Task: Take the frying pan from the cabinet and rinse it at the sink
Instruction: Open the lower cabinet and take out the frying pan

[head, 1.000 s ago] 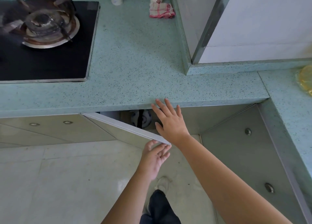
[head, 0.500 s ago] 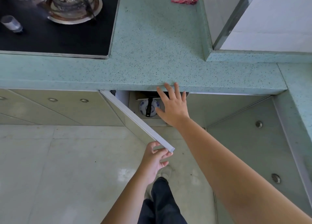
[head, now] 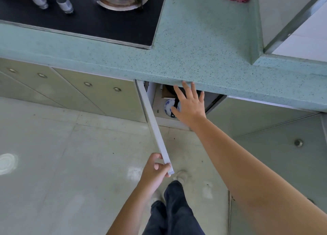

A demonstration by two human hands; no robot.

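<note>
Reaching in now: the fetch is in hand, the rinse not yet begun. The left hand point(head: 155, 171) grips the free corner of the pale grey cabinet door point(head: 154, 125), which stands wide. The right hand point(head: 190, 107) is spread flat and holds nothing, at the cabinet mouth under the speckled teal stone countertop point(head: 194, 57). The dark round frying pan point(head: 169, 91) sits inside, mostly hidden beneath the countertop's front edge, just beyond the fingertips. What looks like its black handle point(head: 175, 102) crosses a blue-and-white plate point(head: 167, 107) beside the thumb. Next, I'd say: curl round that handle and draw it out level.
</note>
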